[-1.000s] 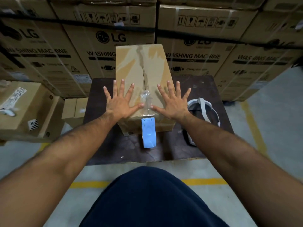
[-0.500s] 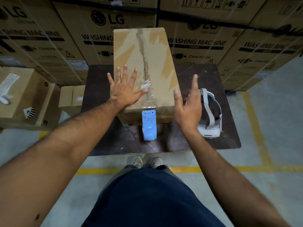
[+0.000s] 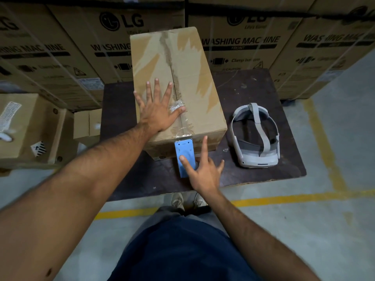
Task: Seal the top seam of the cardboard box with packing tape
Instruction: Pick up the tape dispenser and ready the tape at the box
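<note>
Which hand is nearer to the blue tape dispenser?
Right. The right hand is at the dispenser, its thumb on the blue body. The left hand lies flat on the box top, farther up, beside the seam.

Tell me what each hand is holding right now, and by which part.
Neither hand grips anything. The left hand lies flat on the cardboard box, its thumb on the clear tape. The right hand, fingers spread, touches the blue tape dispenser without closing on it.

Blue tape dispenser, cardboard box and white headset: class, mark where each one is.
blue tape dispenser (image 3: 183, 148), head view, its upper face.
cardboard box (image 3: 194, 78), head view, right top flap.
white headset (image 3: 257, 159), head view, front visor.
</note>
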Action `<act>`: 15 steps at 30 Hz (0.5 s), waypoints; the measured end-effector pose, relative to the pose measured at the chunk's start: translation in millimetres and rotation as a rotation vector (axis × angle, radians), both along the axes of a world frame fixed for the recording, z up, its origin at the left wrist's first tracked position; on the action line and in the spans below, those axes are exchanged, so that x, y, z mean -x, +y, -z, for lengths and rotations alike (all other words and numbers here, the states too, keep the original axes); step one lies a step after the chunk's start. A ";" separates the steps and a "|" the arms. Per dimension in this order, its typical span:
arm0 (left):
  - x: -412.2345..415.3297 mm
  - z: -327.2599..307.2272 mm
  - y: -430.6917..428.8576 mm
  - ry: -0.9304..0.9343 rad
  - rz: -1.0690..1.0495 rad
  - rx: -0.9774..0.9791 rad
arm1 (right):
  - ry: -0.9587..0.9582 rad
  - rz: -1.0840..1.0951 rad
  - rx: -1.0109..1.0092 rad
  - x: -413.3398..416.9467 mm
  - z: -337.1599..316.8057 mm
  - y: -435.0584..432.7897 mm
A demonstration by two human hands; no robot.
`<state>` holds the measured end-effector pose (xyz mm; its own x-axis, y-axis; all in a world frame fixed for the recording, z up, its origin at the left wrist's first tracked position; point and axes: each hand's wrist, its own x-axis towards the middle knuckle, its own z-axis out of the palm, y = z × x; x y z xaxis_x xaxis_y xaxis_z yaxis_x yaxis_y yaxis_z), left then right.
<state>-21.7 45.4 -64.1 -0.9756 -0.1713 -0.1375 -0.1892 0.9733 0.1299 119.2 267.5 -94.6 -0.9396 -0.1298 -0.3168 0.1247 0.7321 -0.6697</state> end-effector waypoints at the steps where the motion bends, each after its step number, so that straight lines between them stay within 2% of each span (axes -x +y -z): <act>1: -0.1 0.1 0.2 0.001 0.000 0.004 | 0.011 0.013 -0.007 -1.6 1.1 -4.1; 7: -0.9 2.0 1.5 0.005 -0.011 0.001 | 0.016 0.112 0.159 -5.3 23.2 -20.7; 15: -0.4 3.7 0.6 0.006 -0.022 0.004 | 0.037 0.219 0.257 -8.3 42.6 -35.4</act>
